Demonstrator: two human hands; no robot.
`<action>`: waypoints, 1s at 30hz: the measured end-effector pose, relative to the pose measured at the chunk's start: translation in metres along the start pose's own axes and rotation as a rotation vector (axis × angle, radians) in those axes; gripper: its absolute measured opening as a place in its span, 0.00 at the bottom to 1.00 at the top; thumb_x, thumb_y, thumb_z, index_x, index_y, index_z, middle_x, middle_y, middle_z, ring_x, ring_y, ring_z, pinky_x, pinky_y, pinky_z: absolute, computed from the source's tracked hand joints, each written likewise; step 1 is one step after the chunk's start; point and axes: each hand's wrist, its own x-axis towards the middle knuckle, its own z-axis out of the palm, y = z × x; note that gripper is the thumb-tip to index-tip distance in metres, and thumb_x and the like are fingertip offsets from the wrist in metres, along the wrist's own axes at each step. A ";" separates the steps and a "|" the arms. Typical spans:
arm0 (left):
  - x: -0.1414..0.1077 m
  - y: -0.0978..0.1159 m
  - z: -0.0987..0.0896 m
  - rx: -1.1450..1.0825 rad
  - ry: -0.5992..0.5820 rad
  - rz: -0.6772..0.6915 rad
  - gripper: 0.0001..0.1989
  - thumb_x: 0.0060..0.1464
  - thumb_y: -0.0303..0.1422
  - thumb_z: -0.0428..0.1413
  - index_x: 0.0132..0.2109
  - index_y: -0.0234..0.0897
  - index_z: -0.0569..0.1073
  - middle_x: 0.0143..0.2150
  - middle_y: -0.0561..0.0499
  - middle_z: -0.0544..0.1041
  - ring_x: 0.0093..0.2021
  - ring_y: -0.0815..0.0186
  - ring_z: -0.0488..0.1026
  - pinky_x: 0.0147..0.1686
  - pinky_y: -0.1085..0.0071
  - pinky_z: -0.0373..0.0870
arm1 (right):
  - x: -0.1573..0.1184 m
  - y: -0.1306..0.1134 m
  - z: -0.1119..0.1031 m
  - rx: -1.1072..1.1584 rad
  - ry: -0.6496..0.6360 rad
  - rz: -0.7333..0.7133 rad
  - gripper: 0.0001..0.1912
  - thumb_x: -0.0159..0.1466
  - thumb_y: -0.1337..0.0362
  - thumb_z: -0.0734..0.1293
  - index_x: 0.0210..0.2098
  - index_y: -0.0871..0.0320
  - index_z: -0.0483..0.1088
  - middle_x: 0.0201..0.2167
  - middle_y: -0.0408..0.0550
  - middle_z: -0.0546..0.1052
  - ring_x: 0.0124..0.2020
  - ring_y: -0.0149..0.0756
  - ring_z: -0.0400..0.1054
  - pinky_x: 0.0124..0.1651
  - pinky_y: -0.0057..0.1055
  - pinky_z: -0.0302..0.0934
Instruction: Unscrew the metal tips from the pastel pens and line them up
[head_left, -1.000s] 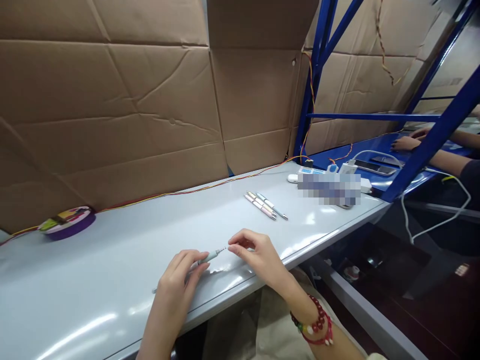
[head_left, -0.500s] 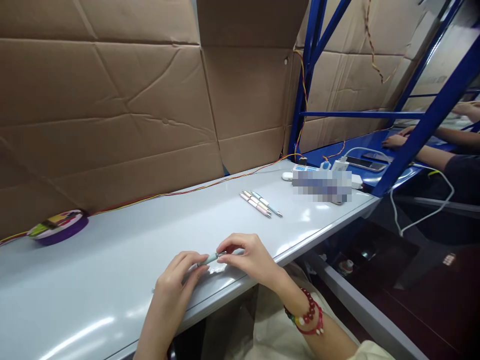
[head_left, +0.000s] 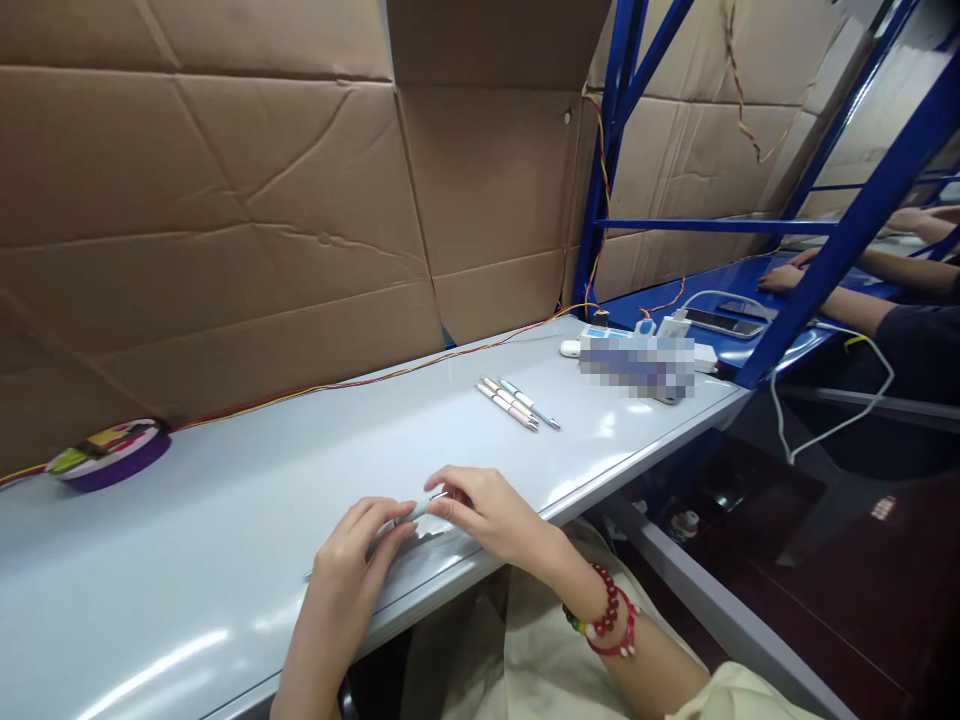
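Observation:
Near the table's front edge, my left hand [head_left: 352,560] pinches a pale green pen piece [head_left: 412,513] between thumb and fingers. My right hand [head_left: 480,510] closes its thumb and fingers at the other end of that piece, where a dark and silvery part shows. A thin tip sticks out to the left from behind my left hand. Further back on the white table [head_left: 300,450] lie several pens [head_left: 510,402] side by side, pink, cream and light blue, with silvery tips.
A purple-rimmed round container [head_left: 112,455] stands at the far left. Wires run along the cardboard wall [head_left: 300,200]. Chargers [head_left: 673,325], a phone [head_left: 724,323] and a blue frame [head_left: 795,285] are at the right, with another person's hand [head_left: 781,278] beyond.
My right hand has shifted slightly left along the pen piece, its fingers now covering more of the end. The camera view has moved slightly.

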 end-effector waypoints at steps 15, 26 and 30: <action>-0.003 -0.003 0.002 0.009 0.056 0.039 0.09 0.57 0.40 0.49 0.38 0.45 0.72 0.39 0.52 0.74 0.39 0.63 0.72 0.35 0.70 0.68 | -0.004 0.000 -0.003 0.044 -0.046 0.019 0.09 0.64 0.59 0.62 0.38 0.58 0.68 0.28 0.42 0.72 0.29 0.29 0.65 0.32 0.24 0.57; -0.004 -0.003 0.002 0.001 0.052 0.054 0.08 0.56 0.40 0.51 0.37 0.43 0.73 0.37 0.52 0.74 0.38 0.63 0.72 0.35 0.71 0.68 | -0.004 0.001 -0.003 -0.040 -0.100 0.007 0.11 0.66 0.59 0.59 0.32 0.58 0.66 0.25 0.41 0.70 0.26 0.29 0.63 0.29 0.24 0.55; -0.004 -0.001 0.001 -0.002 0.030 0.017 0.08 0.55 0.39 0.51 0.36 0.42 0.72 0.37 0.51 0.75 0.38 0.62 0.72 0.34 0.69 0.68 | -0.006 0.003 -0.003 -0.058 -0.116 -0.030 0.06 0.63 0.61 0.63 0.37 0.57 0.65 0.31 0.42 0.72 0.31 0.30 0.65 0.33 0.24 0.56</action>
